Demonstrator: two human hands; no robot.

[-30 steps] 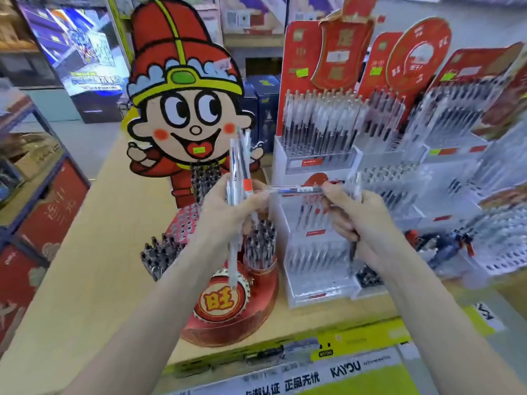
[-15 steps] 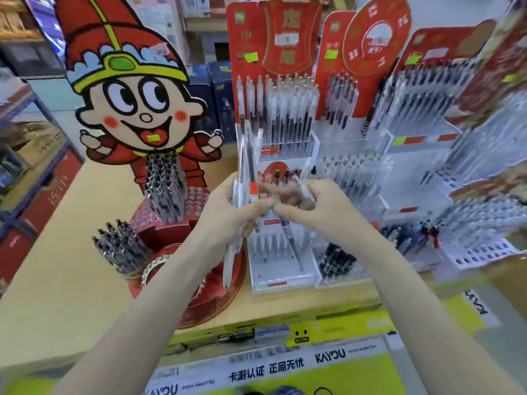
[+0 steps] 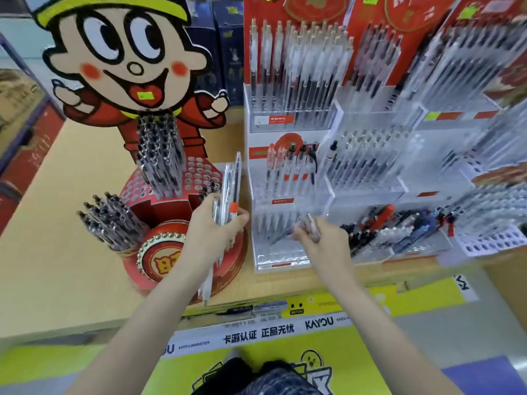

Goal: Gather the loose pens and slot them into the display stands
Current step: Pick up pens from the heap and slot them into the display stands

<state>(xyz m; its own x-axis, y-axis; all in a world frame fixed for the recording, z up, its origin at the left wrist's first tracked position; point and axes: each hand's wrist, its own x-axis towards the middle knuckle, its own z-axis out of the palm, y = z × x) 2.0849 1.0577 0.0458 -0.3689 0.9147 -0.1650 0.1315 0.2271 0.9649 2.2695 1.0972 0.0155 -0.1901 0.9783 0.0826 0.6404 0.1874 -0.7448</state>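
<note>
On counter (image 3: 71, 252): drum stand (image 3: 182, 252) at left, cutout (image 3: 128, 67) behind it; tiered stand (image 3: 285, 195) just right, more stands (image 3: 427, 166) beyond. Left hand (image 3: 212, 232), before drum stand, gripping pen bundle (image 3: 231, 192); right hand (image 3: 322, 240), before tiered stand's bottom tier, holding pen (image 3: 312, 226). Loose pens (image 3: 399, 226) further right.

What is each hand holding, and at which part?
The left hand grips a bundle of pens around the middle. The right hand holds one pen near its upper end.
</note>
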